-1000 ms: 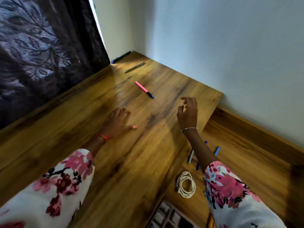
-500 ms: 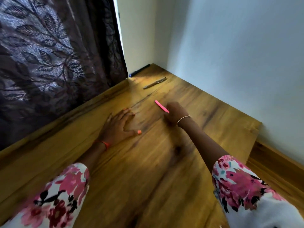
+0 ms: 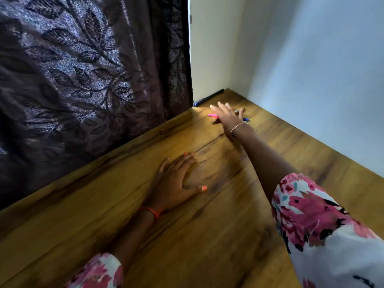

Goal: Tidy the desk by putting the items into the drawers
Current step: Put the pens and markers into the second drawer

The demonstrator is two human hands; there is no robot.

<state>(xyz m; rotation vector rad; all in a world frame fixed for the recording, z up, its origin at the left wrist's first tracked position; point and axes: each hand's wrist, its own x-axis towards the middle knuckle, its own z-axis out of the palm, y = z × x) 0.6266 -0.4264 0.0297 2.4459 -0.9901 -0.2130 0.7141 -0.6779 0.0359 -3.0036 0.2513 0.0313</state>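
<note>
Right hand [image 3: 227, 118], pink pen [image 3: 212, 115] pinned beneath spread fingers, has stretched on from mid-desk toward the grey pen [image 3: 239, 111] at one o'clock; left hand [image 3: 176, 183] stays flat, empty. Gathering continues.

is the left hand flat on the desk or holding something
Flat and empty: the left hand lies palm down on the desk, fingers spread, with nothing under or between them.

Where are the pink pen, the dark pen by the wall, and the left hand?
pink pen [image 3: 212, 115], head view, exposed pink end.
dark pen [image 3: 209, 97], head view, mid barrel.
left hand [image 3: 176, 183], head view, back of hand.
</note>
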